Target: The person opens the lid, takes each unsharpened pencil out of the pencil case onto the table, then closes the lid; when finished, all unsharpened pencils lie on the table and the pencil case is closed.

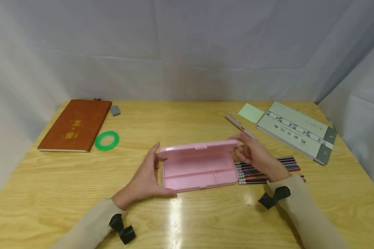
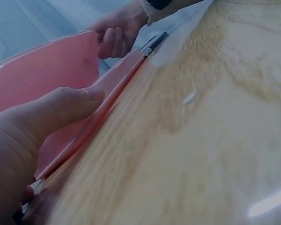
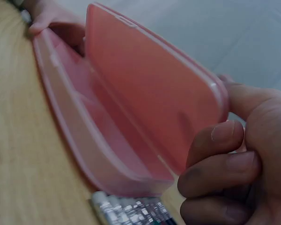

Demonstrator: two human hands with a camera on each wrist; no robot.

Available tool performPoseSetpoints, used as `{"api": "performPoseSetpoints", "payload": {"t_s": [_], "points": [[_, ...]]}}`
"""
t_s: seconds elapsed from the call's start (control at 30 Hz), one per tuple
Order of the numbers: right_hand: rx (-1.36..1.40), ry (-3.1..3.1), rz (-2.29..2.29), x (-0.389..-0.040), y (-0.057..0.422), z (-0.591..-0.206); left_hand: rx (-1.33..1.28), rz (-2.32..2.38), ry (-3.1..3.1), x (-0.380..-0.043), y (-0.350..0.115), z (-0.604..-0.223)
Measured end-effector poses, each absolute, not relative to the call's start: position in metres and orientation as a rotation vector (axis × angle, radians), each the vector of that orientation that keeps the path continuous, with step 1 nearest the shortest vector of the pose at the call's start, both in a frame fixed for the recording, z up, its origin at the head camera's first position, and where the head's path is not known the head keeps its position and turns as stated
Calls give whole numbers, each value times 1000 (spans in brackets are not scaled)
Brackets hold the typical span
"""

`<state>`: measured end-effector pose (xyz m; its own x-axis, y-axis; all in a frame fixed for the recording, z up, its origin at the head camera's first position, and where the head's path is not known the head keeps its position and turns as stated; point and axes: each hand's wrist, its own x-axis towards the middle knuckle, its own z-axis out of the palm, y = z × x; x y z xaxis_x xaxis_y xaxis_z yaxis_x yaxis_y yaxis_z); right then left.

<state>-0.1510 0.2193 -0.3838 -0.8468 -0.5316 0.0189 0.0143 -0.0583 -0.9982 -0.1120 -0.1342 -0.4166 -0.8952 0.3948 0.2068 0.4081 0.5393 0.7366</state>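
Observation:
A pink plastic pencil case [image 1: 190, 167] lies on the table, its lid [image 3: 150, 84] raised partway on the far side. The compartments inside, split by low dividers, hold nothing. My left hand [image 1: 143, 178] grips the case's left end, thumb [image 2: 72, 104] along the front rim and the other fingers toward the back. At the right end, my right hand [image 1: 255, 152] holds the lid's corner, with several fingers [image 3: 220, 173] curled beside its edge. Pencils [image 1: 252, 171] with metal ends lie in a row right of the case, partly beneath my right hand and wrist.
A brown notebook [image 1: 78, 124], a grey eraser [image 1: 115, 110] and a green tape roll [image 1: 107, 140] lie at left. Toward the right back are a pen [image 1: 237, 122], a pale green paper pad [image 1: 250, 112] and a grey-green account book [image 1: 296, 131]. White cloth [image 1: 187, 52] hangs behind.

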Motion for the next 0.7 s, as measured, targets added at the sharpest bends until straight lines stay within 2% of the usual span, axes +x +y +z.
{"api": "performPoseSetpoints", "payload": {"t_s": [0.23,0.47,0.7], "points": [[-756,2378,-1266,-129,221,-386,-863,-1208,-2724,-114,-140,-417],[-706,2513,-1168,-123,216,-384,-760,-1376,-2753,-111,-134,-416],[-700,2594,-1112,-105,219,-389,-776,-1425,-2760,-101,-127,-424]]}}
